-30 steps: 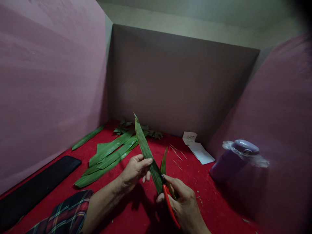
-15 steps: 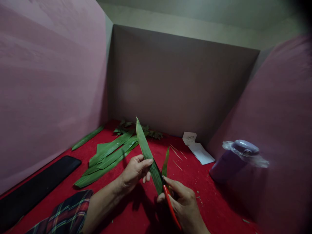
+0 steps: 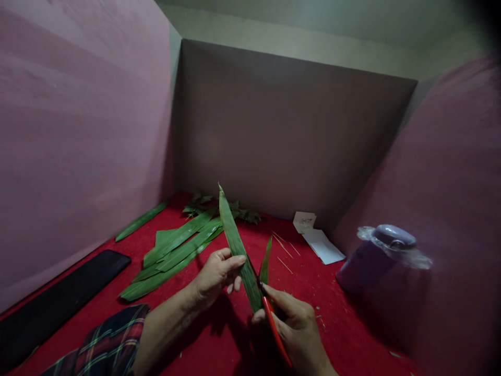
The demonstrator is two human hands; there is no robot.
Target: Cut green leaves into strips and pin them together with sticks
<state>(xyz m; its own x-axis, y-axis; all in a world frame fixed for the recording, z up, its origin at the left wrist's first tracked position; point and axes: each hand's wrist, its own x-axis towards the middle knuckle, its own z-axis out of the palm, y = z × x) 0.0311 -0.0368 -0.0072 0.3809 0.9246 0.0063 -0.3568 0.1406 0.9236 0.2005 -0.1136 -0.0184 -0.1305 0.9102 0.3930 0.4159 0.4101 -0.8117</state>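
Observation:
A long green leaf [image 3: 234, 230] stands slanted in front of me, its pointed tip up. My left hand [image 3: 219, 271] pinches its middle between thumb and fingers. Red-handled scissors [image 3: 275, 334] are in my right hand [image 3: 295, 324], whose fingers close around the handles. The dark blades lie along the right edge of the leaf, partly hidden by it. A narrow leaf piece [image 3: 266, 261] points up just right of the blades; its lower end is behind my right hand.
Several broad leaves [image 3: 176, 256] lie on the red cloth [image 3: 203, 339] at left, with small leafy sprigs [image 3: 248, 215] behind. Thin sticks [image 3: 285, 265], white papers [image 3: 323, 246] and a purple container [image 3: 368, 263] are at right. A black slab [image 3: 58, 300] lies far left.
The long leaf has shifted very slightly upward and to the right at its tip. Both hands have hardly moved and keep their holds.

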